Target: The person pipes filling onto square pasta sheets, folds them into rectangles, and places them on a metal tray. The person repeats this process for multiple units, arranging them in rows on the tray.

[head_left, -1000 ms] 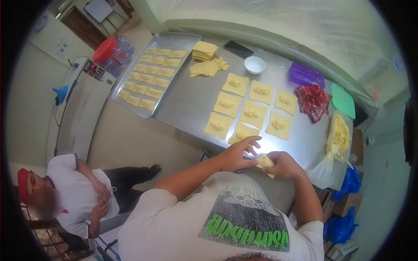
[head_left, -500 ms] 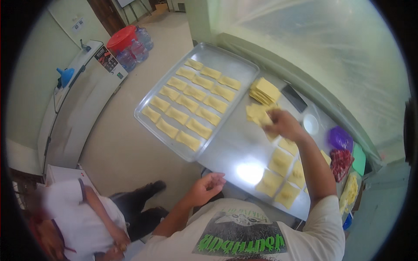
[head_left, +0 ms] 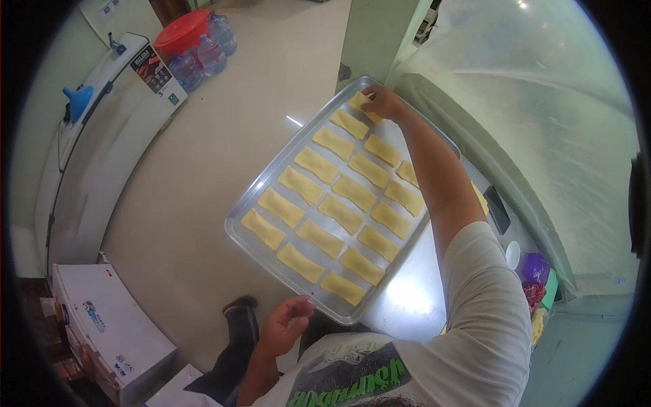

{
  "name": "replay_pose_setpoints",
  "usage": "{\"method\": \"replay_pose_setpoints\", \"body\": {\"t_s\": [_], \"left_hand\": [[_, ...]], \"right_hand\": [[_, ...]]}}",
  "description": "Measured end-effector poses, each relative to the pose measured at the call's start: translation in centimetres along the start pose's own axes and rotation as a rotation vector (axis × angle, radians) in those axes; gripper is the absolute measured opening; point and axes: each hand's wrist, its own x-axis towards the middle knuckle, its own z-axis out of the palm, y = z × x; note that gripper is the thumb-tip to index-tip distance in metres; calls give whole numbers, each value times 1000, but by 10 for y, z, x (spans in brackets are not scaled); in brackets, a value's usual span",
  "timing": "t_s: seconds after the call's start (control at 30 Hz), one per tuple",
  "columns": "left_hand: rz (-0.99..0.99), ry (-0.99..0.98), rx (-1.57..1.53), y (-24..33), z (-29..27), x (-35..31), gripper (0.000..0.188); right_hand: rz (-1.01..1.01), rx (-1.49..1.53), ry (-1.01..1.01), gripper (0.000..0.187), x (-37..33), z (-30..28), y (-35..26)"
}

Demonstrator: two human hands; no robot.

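Observation:
Several pale yellow filled dough pieces [head_left: 356, 193] lie in rows on a large metal tray [head_left: 237, 239]. At the tray's far corner, my right hand [head_left: 382, 103] pinches a dough piece [head_left: 360, 102] at the end of the left row, resting low at the tray surface. My right forearm crosses the tray's right side and hides part of it. My left hand [head_left: 286, 327] hovers by the tray's near edge, fingers loosely curled and apart, with nothing in it. The edge of the yellow dough sheets [head_left: 479, 199] shows past my right arm.
Along the wall on the right sit a dark phone [head_left: 498, 210], a white bowl [head_left: 513, 255] and a purple container [head_left: 534, 268]. A person's dark-clad leg [head_left: 239, 339] stands close to my left. White chest freezers [head_left: 112, 319], water bottles [head_left: 211, 55] and a red tub [head_left: 182, 32] are further left.
My right hand has gone from beside the dough sheets to the tray's far corner, with a dough piece. The view has turned toward the tray. My left hand stays near its edge.

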Motion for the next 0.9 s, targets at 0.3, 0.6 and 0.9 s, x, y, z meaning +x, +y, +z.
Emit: {"method": "replay_pose_setpoints", "body": {"t_s": [0.3,0.6,0.9], "left_hand": [[-10,-82,98,8,9,24,46],[31,-397,247,21,122,37,42],[264,-650,1076,-85,314,31,38]], "right_hand": [[-162,-546,441,47,-69,-4,6],[69,-86,295,27,-486,-158,-13],[500,-257,291,26,-768,-61,34]]}}
